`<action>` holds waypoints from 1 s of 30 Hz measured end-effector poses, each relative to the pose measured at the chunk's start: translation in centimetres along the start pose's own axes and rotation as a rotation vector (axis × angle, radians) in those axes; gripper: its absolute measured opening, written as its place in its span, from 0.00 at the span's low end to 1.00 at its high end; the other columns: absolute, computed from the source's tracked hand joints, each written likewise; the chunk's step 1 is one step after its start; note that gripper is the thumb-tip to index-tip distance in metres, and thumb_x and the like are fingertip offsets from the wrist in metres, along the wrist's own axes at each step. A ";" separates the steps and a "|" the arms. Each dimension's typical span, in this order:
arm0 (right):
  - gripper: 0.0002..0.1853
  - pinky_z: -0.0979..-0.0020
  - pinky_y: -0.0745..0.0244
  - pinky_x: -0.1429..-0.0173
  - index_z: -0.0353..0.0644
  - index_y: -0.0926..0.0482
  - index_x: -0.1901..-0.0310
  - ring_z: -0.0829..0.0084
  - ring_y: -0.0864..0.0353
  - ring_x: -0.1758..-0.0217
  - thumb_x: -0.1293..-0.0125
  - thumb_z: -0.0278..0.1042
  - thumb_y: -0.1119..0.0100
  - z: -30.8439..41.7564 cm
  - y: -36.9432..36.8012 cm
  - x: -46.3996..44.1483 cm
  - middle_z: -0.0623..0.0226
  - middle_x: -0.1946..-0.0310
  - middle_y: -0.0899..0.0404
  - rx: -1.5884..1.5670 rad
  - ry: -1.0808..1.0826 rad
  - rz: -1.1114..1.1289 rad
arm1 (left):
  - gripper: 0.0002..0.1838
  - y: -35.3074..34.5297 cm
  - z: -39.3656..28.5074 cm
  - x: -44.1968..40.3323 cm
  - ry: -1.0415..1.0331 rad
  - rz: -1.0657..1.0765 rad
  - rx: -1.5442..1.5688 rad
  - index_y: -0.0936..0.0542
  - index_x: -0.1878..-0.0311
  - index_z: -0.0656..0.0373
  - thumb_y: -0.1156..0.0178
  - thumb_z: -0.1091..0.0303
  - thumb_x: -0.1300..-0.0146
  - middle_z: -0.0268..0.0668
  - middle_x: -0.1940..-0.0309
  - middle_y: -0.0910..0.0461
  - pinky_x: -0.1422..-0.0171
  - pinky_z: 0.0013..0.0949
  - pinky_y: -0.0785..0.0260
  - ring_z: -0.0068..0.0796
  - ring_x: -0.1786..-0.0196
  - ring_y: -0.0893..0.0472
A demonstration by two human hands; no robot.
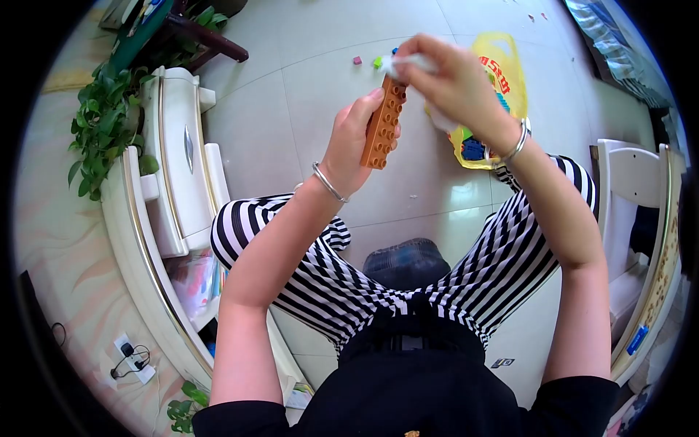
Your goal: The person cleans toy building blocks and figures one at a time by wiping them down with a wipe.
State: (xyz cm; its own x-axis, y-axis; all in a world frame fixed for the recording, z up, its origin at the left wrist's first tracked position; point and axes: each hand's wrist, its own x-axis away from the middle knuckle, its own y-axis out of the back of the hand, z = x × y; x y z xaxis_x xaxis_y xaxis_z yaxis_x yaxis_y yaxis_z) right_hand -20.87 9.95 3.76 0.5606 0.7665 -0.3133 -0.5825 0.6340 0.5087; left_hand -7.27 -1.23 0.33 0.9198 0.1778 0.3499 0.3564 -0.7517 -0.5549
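My left hand (351, 135) is closed around a long orange toy building block (378, 135), held tilted with its round studs facing right. The thumb lies along the block's left side. At the block's upper end, my right hand (459, 84) pinches a white wipe or tissue (416, 64), somewhat blurred. Part of the white material also hangs below the right palm. Whether the wipe presses on the block or sits just beside it, I cannot tell.
A yellow plastic bag (502, 47) with colourful blocks (473, 149) lies on the tiled floor beyond my right hand. A pink block (357, 60) and a green block (377, 63) lie loose nearby. White cabinets (175, 160) stand left, a white chair (630, 175) right.
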 end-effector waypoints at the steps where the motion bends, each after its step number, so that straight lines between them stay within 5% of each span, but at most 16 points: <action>1: 0.09 0.73 0.26 0.67 0.38 0.22 0.63 0.74 0.21 0.72 0.41 0.34 0.41 0.1 0.9 -0.7 0.64 0.74 0.21 0.018 -0.067 -0.009 | 0.21 -0.3 -0.1 0.1 0.017 -0.002 -0.013 0.28 0.47 0.60 0.54 0.53 0.32 0.33 0.61 0.26 0.67 0.25 0.33 0.21 0.68 0.28; 2: 0.09 0.78 0.27 0.67 0.37 0.22 0.61 0.83 0.22 0.72 0.37 0.33 0.43 0.1 1.3 -1.1 0.68 0.76 0.20 0.035 -0.133 -0.017 | 0.21 -0.3 -0.2 0.0 0.019 0.001 -0.014 0.28 0.47 0.60 0.54 0.53 0.32 0.33 0.61 0.26 0.67 0.25 0.33 0.21 0.68 0.28; 5: 0.10 0.79 0.28 0.67 0.36 0.22 0.61 0.84 0.22 0.73 0.36 0.34 0.43 0.1 1.0 -1.3 0.68 0.78 0.21 0.070 -0.119 -0.023 | 0.21 -0.2 -0.4 0.0 0.006 0.013 -0.097 0.28 0.46 0.61 0.54 0.54 0.32 0.33 0.61 0.26 0.67 0.25 0.34 0.21 0.68 0.28; 6: 0.10 0.70 0.25 0.68 0.37 0.21 0.64 0.65 0.19 0.74 0.43 0.35 0.40 -0.1 0.4 -1.1 0.59 0.73 0.21 -0.060 -0.086 -0.058 | 0.21 -0.2 -0.4 0.0 0.013 0.007 -0.062 0.28 0.46 0.60 0.54 0.54 0.32 0.33 0.60 0.26 0.67 0.25 0.34 0.21 0.68 0.28; 11: 0.08 0.68 0.26 0.67 0.38 0.21 0.66 0.63 0.21 0.72 0.44 0.34 0.39 1.0 -0.7 0.8 0.59 0.74 0.22 0.069 0.151 -0.122 | 0.19 0.6 -0.4 -0.4 0.018 -0.005 0.088 0.28 0.49 0.59 0.54 0.55 0.32 0.33 0.61 0.25 0.67 0.25 0.33 0.21 0.68 0.27; 17: 0.08 0.64 0.25 0.65 0.42 0.25 0.66 0.59 0.21 0.70 0.48 0.29 0.38 3.4 -3.1 5.2 0.60 0.70 0.24 -0.029 0.277 0.224 | 0.18 0.6 -1.1 -0.9 -0.078 -0.170 0.110 0.26 0.54 0.58 0.54 0.54 0.33 0.31 0.68 0.26 0.63 0.27 0.29 0.21 0.69 0.26; 21: 0.08 0.64 0.25 0.66 0.42 0.25 0.66 0.59 0.21 0.70 0.47 0.29 0.38 3.6 -2.9 5.7 0.60 0.71 0.24 -0.047 0.252 0.364 | 0.17 1.5 -1.0 -1.2 0.014 -0.017 0.171 0.26 0.53 0.59 0.54 0.55 0.32 0.30 0.67 0.23 0.63 0.28 0.28 0.18 0.67 0.24; 23: 0.07 0.67 0.25 0.69 0.42 0.24 0.65 0.62 0.21 0.74 0.46 0.31 0.38 2.2 -1.5 3.7 0.61 0.72 0.24 0.028 0.203 0.188 | 0.19 -0.3 -1.2 -0.6 -0.018 -0.089 0.213 0.27 0.51 0.60 0.55 0.55 0.32 0.31 0.67 0.25 0.66 0.26 0.29 0.19 0.68 0.26; 27: 0.08 0.71 0.27 0.72 0.40 0.20 0.64 0.68 0.22 0.78 0.44 0.34 0.39 -0.7 1.5 -0.3 0.58 0.73 0.22 0.079 -0.031 -0.051 | 0.18 -0.5 -1.2 0.0 0.070 0.107 0.131 0.27 0.50 0.58 0.56 0.54 0.31 0.31 0.64 0.26 0.67 0.22 0.33 0.19 0.66 0.27; 28: 0.07 0.78 0.28 0.67 0.37 0.22 0.61 0.79 0.23 0.74 0.39 0.30 0.41 -0.6 2.1 -0.6 0.65 0.75 0.19 0.177 -0.105 -0.038 | 0.18 -0.5 -1.1 0.0 0.071 0.110 0.130 0.27 0.50 0.58 0.56 0.54 0.31 0.31 0.64 0.26 0.67 0.22 0.33 0.19 0.66 0.27; 30: 0.08 0.74 0.27 0.68 0.38 0.21 0.63 0.73 0.22 0.75 0.41 0.32 0.40 -0.8 1.9 -0.6 0.62 0.74 0.21 0.164 -0.005 -0.072 | 0.20 -0.3 -1.1 0.1 0.093 0.132 0.165 0.27 0.48 0.58 0.56 0.53 0.30 0.32 0.62 0.26 0.67 0.22 0.33 0.19 0.65 0.27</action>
State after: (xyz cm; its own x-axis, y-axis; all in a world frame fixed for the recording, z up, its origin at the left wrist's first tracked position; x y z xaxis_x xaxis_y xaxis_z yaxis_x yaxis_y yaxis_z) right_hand -22.77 10.78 4.31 0.6009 0.7187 -0.3499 -0.4372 0.6619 0.6089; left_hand -7.46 -1.70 1.36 0.9437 0.0201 0.3302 0.2636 -0.6488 -0.7138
